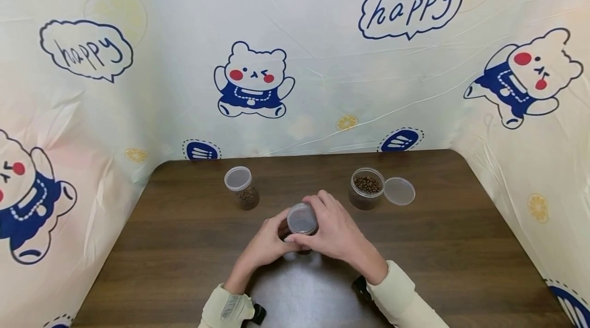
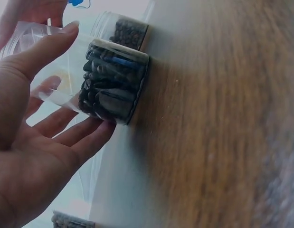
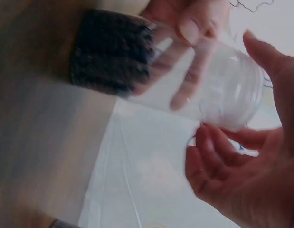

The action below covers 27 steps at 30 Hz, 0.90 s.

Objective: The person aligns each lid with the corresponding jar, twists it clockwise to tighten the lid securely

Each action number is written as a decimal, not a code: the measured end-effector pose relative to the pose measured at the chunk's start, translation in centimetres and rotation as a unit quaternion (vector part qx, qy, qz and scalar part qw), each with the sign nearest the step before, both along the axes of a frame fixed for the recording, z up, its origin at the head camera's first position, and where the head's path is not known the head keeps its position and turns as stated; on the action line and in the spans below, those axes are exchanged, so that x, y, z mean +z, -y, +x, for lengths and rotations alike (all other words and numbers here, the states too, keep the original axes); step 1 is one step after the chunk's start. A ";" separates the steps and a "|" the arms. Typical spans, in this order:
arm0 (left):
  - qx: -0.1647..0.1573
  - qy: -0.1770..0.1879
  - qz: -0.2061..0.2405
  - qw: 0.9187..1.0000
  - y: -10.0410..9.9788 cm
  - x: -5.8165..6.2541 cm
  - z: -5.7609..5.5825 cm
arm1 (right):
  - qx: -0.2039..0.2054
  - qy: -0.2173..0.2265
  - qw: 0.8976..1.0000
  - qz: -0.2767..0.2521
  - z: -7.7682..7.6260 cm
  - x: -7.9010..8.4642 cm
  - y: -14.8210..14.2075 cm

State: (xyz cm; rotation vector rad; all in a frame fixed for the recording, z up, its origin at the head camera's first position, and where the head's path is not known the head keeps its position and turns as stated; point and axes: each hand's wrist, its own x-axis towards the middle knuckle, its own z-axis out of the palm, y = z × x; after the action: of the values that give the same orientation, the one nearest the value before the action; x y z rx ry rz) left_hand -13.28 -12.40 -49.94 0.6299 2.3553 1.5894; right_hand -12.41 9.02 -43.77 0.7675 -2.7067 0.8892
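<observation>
A clear plastic jar, with dark pieces filling its lower part, stands at the middle of the table under a translucent lid. My left hand holds the jar's side, thumb on one side and fingers curled around the other. At the top, my right hand grips the lid's rim between thumb and fingers. In the right wrist view the dark contents sit at the jar's bottom, too blurred to name. The lid looks seated on the jar; whether it is loose I cannot tell.
At the back left stands a lidded jar of small brown pieces. An uncovered jar of brown pellets is at the back right, with its flat lid lying beside it. A printed cloth hangs behind the brown table.
</observation>
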 end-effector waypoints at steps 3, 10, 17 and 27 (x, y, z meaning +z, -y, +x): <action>-0.003 0.009 -0.001 1.000 0.0 0.0 0.0 | 0.055 0.056 0.997 -0.022 -0.4 0.3 -0.8; -0.016 0.024 0.011 1.000 0.2 -0.3 0.0 | 0.159 0.148 0.970 -0.105 -2.0 -0.8 -2.7; -0.020 0.027 0.013 0.999 0.3 -0.5 0.0 | 0.173 0.135 0.966 -0.135 -2.4 -1.7 -2.8; -0.009 0.014 0.008 1.000 0.1 -0.2 0.0 | -0.007 0.067 0.985 -0.156 0.4 -1.5 -0.2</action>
State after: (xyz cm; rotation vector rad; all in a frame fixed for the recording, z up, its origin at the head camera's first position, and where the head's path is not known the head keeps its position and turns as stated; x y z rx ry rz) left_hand -13.32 -12.51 -50.13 0.6246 2.3123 1.6018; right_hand -11.99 9.25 -45.24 0.6406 -2.5823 1.3639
